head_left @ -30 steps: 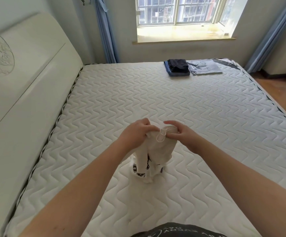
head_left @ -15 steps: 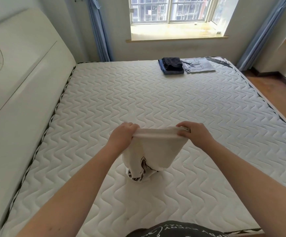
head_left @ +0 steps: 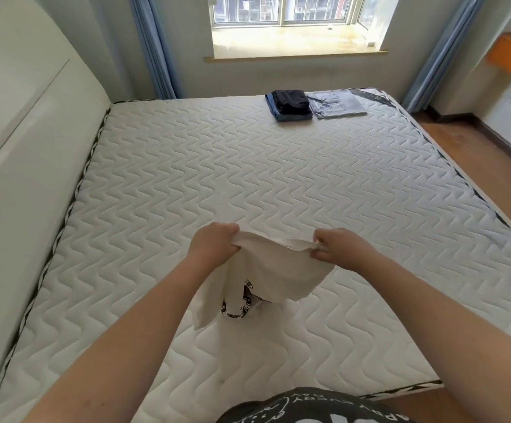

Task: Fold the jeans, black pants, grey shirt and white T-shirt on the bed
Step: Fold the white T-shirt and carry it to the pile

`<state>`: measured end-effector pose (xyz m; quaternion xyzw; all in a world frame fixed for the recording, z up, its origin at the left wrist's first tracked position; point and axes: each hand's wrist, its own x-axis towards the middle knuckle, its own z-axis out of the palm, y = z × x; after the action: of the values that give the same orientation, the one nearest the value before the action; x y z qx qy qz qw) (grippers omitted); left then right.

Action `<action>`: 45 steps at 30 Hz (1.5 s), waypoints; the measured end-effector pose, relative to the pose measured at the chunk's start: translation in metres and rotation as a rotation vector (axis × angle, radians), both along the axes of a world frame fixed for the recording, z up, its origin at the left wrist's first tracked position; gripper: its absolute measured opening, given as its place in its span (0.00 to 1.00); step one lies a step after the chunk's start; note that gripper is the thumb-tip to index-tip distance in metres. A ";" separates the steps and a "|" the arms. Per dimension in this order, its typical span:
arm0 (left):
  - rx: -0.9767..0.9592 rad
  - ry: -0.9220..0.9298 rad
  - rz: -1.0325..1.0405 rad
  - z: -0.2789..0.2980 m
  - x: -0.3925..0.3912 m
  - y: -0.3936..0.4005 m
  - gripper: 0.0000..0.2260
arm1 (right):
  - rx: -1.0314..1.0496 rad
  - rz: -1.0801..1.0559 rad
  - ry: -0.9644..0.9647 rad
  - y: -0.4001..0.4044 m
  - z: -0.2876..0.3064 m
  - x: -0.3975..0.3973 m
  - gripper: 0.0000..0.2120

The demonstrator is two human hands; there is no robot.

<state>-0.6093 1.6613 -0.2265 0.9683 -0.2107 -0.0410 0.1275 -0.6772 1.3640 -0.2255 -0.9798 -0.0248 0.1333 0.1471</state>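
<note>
Hands at six o'clock of the view, over the near half of the bed [head_left: 278, 184]. Left hand [head_left: 210, 247] clenches one end of the top edge of the white T-shirt [head_left: 274, 270]; right hand [head_left: 338, 247] pinches the other end, so each grip is grasping the fabric and the edge spans between them. T-shirt hangs in loose folds below both hands, a black printed patch showing at its lower part; whether its lowest folds touch the mattress cannot be told. Folded clothes at one o'clock, near the far edge of the bed: black pants [head_left: 291, 99] lying on top of the jeans [head_left: 292, 116], with the grey shirt [head_left: 338, 103] flat just beside them on the right. White headboard [head_left: 19, 166] at nine o'clock; window [head_left: 297, 10] at twelve o'clock, blue curtains [head_left: 153, 50] on either side.
</note>
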 end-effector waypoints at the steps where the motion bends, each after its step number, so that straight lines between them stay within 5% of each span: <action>1: 0.011 0.013 0.016 -0.002 -0.001 0.002 0.10 | 0.030 -0.037 0.008 -0.003 -0.001 -0.002 0.15; 5: -0.034 0.128 0.060 -0.010 -0.001 0.007 0.10 | 0.311 -0.260 0.045 -0.008 -0.006 -0.007 0.10; 10: -0.222 0.254 0.136 -0.019 0.003 0.010 0.10 | 0.336 -0.457 0.030 -0.024 -0.017 -0.016 0.02; 19: -0.293 0.382 0.032 -0.030 0.009 0.003 0.07 | 0.500 -0.793 0.026 -0.034 -0.028 -0.028 0.09; 23: -0.327 0.506 -0.020 -0.032 0.007 -0.005 0.10 | 0.724 -0.802 0.058 -0.041 -0.029 -0.035 0.08; 27: -0.376 0.567 0.028 -0.039 0.008 -0.010 0.08 | 0.671 -0.819 0.057 -0.046 -0.029 -0.038 0.10; 35: -0.114 0.325 0.056 -0.048 0.020 -0.003 0.05 | 0.493 -0.854 0.032 -0.061 -0.035 -0.054 0.12; 41: 0.195 0.170 0.080 -0.073 0.016 0.016 0.06 | 0.926 -1.035 0.023 -0.056 -0.031 -0.053 0.09; 45: 0.130 0.262 0.198 -0.095 0.005 0.037 0.09 | 1.076 -1.089 -0.020 -0.050 -0.025 -0.053 0.06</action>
<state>-0.6046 1.6978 -0.3218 0.9769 -0.0928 -0.1678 0.0944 -0.7298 1.3139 -0.2510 -0.6483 0.3988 0.0028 0.6486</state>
